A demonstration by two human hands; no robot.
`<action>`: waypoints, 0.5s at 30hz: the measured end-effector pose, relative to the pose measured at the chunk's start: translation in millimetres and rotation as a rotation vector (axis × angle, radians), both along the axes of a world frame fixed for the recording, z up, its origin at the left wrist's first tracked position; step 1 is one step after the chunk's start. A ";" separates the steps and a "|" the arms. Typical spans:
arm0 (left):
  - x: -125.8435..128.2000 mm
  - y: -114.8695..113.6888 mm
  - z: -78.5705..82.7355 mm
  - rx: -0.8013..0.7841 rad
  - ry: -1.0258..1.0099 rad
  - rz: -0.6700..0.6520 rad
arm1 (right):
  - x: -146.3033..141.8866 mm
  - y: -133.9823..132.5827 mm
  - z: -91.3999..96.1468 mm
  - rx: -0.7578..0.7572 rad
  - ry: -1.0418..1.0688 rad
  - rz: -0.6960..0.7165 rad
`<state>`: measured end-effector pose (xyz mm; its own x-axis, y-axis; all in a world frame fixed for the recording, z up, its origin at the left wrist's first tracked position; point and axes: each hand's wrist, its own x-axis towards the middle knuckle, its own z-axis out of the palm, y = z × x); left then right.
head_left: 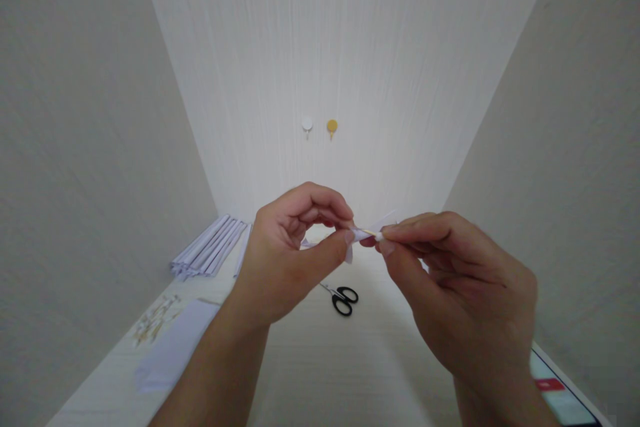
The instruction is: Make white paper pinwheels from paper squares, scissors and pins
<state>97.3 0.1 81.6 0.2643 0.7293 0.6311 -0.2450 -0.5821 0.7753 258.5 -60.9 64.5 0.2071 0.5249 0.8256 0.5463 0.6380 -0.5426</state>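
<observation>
In front of me, above the table, my left hand (305, 247) is closed in a pinch on a small folded piece of thin white paper (360, 235). My right hand (450, 280) pinches the small white end of a thin yellowish strand (370, 233) between thumb and forefinger. The strand runs from the paper to the right fingertips; its exact kind is too small to make out. Below the hands lies a pair of scissors (343, 300) with black handles, its blades partly hidden behind my left hand.
Several rolled or folded white paper strips (207, 248) are stacked at the back left. Nearer on the left are a heap of small white and yellowish pieces (156, 319) and flat white sheets (175, 347). A screen (565, 387) shows at the lower right. Two hooks (332, 125) hang on the back wall.
</observation>
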 end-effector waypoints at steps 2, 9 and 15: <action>0.1 -0.7 0.6 0.007 0.011 0.013 | 0.6 -0.1 0.0 -0.008 -0.012 -0.009; -0.8 -3.3 2.7 0.076 0.075 0.074 | 2.7 -0.4 1.1 -0.028 -0.055 -0.011; -1.0 -3.4 -0.2 0.188 0.093 0.149 | 2.7 -0.2 1.4 -0.055 -0.056 0.005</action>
<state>96.4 -3.2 81.4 0.2261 0.6369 0.7370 -0.0783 -0.7423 0.6655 261.2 -61.1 65.9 0.1587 0.5708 0.8056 0.5739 0.6106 -0.5457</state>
